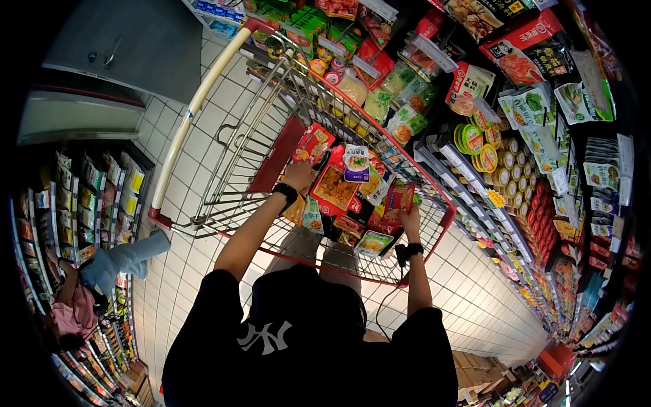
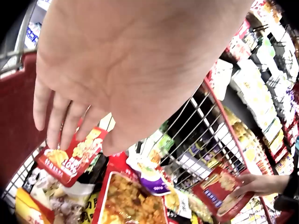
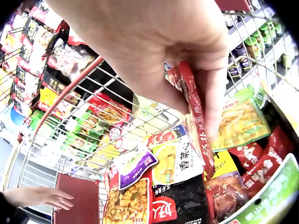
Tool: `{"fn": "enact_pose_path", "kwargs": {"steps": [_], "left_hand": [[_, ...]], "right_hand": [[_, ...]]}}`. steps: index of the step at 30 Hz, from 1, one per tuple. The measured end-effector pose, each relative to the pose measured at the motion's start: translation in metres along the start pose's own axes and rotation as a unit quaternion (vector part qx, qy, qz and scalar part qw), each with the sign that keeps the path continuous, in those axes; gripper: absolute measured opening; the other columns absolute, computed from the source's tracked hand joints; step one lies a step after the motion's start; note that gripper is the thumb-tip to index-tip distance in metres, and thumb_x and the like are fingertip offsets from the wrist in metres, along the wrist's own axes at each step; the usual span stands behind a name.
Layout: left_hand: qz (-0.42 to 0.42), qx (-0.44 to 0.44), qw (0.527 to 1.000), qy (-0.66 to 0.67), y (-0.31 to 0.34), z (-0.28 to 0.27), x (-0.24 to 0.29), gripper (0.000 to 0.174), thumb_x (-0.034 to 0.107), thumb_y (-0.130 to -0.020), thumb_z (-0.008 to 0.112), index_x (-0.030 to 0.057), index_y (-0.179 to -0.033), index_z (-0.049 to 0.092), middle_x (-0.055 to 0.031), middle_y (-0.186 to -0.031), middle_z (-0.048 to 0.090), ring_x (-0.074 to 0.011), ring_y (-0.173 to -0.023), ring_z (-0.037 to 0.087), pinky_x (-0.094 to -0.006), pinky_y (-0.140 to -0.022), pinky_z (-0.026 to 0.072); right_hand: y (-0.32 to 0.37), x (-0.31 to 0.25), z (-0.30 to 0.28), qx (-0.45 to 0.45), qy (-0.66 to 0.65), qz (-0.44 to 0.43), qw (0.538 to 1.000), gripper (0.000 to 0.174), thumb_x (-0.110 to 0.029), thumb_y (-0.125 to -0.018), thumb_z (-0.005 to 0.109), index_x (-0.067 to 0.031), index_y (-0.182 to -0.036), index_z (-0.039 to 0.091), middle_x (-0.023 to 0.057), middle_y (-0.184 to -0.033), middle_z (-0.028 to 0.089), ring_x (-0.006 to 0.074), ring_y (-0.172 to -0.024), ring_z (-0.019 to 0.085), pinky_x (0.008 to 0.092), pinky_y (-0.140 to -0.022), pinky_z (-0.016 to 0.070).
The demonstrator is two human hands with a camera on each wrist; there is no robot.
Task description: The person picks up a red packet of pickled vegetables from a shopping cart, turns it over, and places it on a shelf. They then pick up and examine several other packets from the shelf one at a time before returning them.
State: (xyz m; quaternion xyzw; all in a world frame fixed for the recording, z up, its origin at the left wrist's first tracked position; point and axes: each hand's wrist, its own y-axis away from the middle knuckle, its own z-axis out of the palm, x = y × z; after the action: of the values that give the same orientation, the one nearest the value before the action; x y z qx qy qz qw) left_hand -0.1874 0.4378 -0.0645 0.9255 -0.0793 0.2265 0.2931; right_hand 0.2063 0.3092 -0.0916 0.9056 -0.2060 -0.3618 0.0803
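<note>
In the head view my right hand [image 1: 410, 222] pinches a red food packet [image 1: 399, 198] at the right end of the cart. The right wrist view shows this packet [image 3: 200, 126] edge-on between the thumb and fingers. My left hand [image 1: 299, 176] is over the other end, its fingers extended [image 2: 70, 116]. Its fingertips overlap another red packet [image 2: 72, 156] in the left wrist view. Between the hands lie a large red bag with a picture of diced food [image 1: 335, 188], a purple-and-white packet [image 1: 357, 163] and a green-and-white packet [image 1: 373, 243].
The wire shopping cart [image 1: 453, 211] has a red rim, a red panel [image 1: 277, 154] and a long pale handle [image 1: 198, 102]. Shelves of packaged food [image 1: 475, 173] run close along its right side. Another person [image 1: 102, 275] is by the shelves at left.
</note>
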Motion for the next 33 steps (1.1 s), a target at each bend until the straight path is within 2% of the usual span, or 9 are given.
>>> {"fn": "enact_pose_path", "kwargs": {"steps": [2, 7, 13, 16, 17, 20, 26, 28, 33], "left_hand": [[-0.027, -0.055, 0.998, -0.005, -0.031, 0.027, -0.018, 0.038, 0.027, -0.082, 0.057, -0.0047, -0.103, 0.054, -0.0223, -0.085, 0.063, -0.0344, -0.085, 0.063, -0.0459, -0.069, 0.0507], [-0.08, -0.032, 0.995, -0.055, -0.072, 0.065, -0.03, 0.07, 0.03, -0.084, 0.056, -0.0099, -0.133, 0.028, -0.0282, -0.124, 0.047, -0.0367, -0.099, 0.059, -0.0434, -0.076, 0.052], [-0.099, -0.041, 0.994, -0.01, -0.103, 0.084, -0.044, 0.085, 0.036, -0.087, 0.054, -0.0089, -0.141, 0.005, -0.0296, -0.144, 0.018, -0.0407, -0.132, 0.026, -0.0442, -0.095, 0.0455], [-0.088, -0.033, 0.995, 0.014, -0.112, 0.089, -0.048, 0.085, 0.033, -0.088, 0.054, -0.0087, -0.141, 0.002, -0.0298, -0.144, 0.015, -0.0403, -0.133, 0.023, -0.0438, -0.095, 0.0458], [-0.078, 0.0, 0.997, -0.015, -0.115, 0.092, -0.049, 0.083, 0.03, -0.089, 0.052, -0.0086, -0.141, 0.0, -0.0309, -0.142, 0.022, -0.0368, -0.118, 0.047, -0.0414, -0.08, 0.0529], [-0.109, -0.104, 0.988, 0.031, -0.118, 0.068, -0.039, 0.087, 0.029, -0.085, 0.059, -0.0089, -0.141, 0.004, -0.0312, -0.144, 0.016, -0.0407, -0.127, 0.035, -0.0405, -0.075, 0.0556], [-0.042, 0.055, 0.995, -0.07, -0.103, 0.079, -0.032, 0.078, 0.017, -0.082, 0.06, -0.0094, -0.138, 0.013, -0.031, -0.126, 0.041, -0.0396, -0.098, 0.057, -0.0416, -0.064, 0.0548], [-0.032, 0.088, 0.994, -0.055, -0.096, 0.076, -0.031, 0.064, 0.013, -0.08, 0.06, -0.0078, -0.131, 0.027, -0.0299, -0.119, 0.046, -0.0374, -0.08, 0.062, -0.0413, -0.06, 0.0546], [-0.044, 0.067, 0.996, -0.028, -0.092, 0.06, -0.035, 0.035, 0.008, -0.077, 0.062, -0.0027, -0.108, 0.048, -0.0245, -0.081, 0.062, -0.0364, -0.077, 0.064, -0.0452, -0.064, 0.054]], "right_hand": [[0.017, -0.02, -0.01, 0.012, 0.004, -0.046, 0.999, 0.032, -0.012, -0.078, 0.061, 0.001, -0.105, 0.051, 0.0231, -0.089, 0.065, 0.0391, -0.083, 0.063, 0.0428, -0.07, 0.0499], [0.065, -0.076, -0.039, -0.044, 0.0, 0.006, 0.999, 0.029, -0.011, -0.081, 0.061, 0.001, -0.104, 0.049, 0.0233, -0.086, 0.064, 0.0383, -0.08, 0.064, 0.0416, -0.065, 0.0501], [0.092, -0.129, -0.053, -0.015, -0.072, -0.013, 0.997, 0.021, -0.015, -0.088, 0.058, -0.0006, -0.098, 0.047, 0.0202, -0.074, 0.063, 0.0328, -0.066, 0.064, 0.0373, -0.054, 0.0479], [0.095, -0.157, -0.064, -0.005, -0.07, 0.023, 0.997, 0.021, -0.016, -0.088, 0.059, -0.0013, -0.097, 0.047, 0.0189, -0.074, 0.063, 0.0299, -0.063, 0.065, 0.035, -0.052, 0.0474], [0.095, -0.157, -0.063, 0.003, -0.075, 0.011, 0.997, 0.02, -0.016, -0.088, 0.059, -0.0016, -0.097, 0.047, 0.0191, -0.074, 0.063, 0.0296, -0.063, 0.065, 0.0348, -0.052, 0.0475], [0.097, -0.171, -0.068, 0.005, -0.086, 0.025, 0.996, 0.02, -0.012, -0.088, 0.059, -0.0005, -0.098, 0.047, 0.0171, -0.074, 0.063, 0.0232, -0.063, 0.063, 0.0324, -0.053, 0.0471], [0.106, -0.173, -0.076, 0.016, -0.122, 0.03, 0.992, 0.018, -0.008, -0.088, 0.058, 0.0003, -0.099, 0.046, 0.0134, -0.074, 0.061, 0.0135, -0.061, 0.058, 0.0279, -0.053, 0.0458], [0.111, -0.179, -0.082, 0.026, -0.097, 0.027, 0.995, 0.02, -0.014, -0.088, 0.059, -0.0012, -0.096, 0.045, 0.0194, -0.074, 0.063, 0.0273, -0.063, 0.065, 0.0322, -0.052, 0.0471], [0.125, -0.172, -0.086, 0.024, -0.103, 0.04, 0.994, 0.02, -0.014, -0.088, 0.059, -0.0007, -0.097, 0.046, 0.0187, -0.073, 0.062, 0.0252, -0.06, 0.063, 0.0321, -0.051, 0.046]]}}
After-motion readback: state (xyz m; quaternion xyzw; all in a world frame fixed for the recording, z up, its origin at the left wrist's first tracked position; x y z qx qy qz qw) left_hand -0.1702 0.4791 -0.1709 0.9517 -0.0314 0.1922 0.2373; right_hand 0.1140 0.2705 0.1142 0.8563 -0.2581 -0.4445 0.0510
